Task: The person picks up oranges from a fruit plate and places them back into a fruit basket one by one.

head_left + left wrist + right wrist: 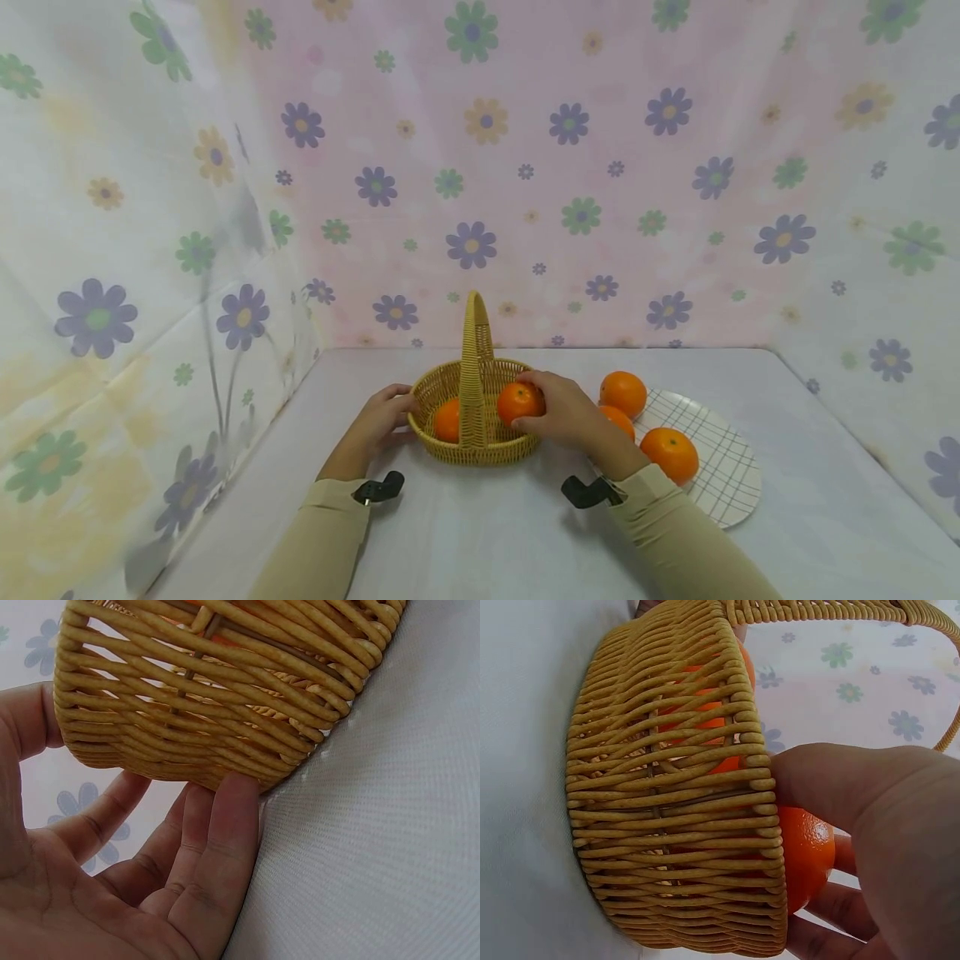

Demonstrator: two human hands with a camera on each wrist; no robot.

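A wicker basket (502, 454) with a tall arched handle stands on the table. One orange (447, 421) lies inside, left of the handle. My left hand (380, 417) holds the basket's left end, with thumb at the rim and fingers curved along the woven wall (195, 712). At the basket's right side, my right hand (562, 408) grips another orange (519, 403) between thumb and fingers. In the right wrist view this orange (806, 855) is partly below the rim, and the wicker wall (675, 795) hides its lower part.
To the right, a white plate (731, 458) with a dark grid pattern carries several oranges, among them one orange (670, 456) near its front. My right forearm (675, 525) crosses close in front of them. Flowered cloth (525, 208) encloses the white table (465, 533) at back and sides.
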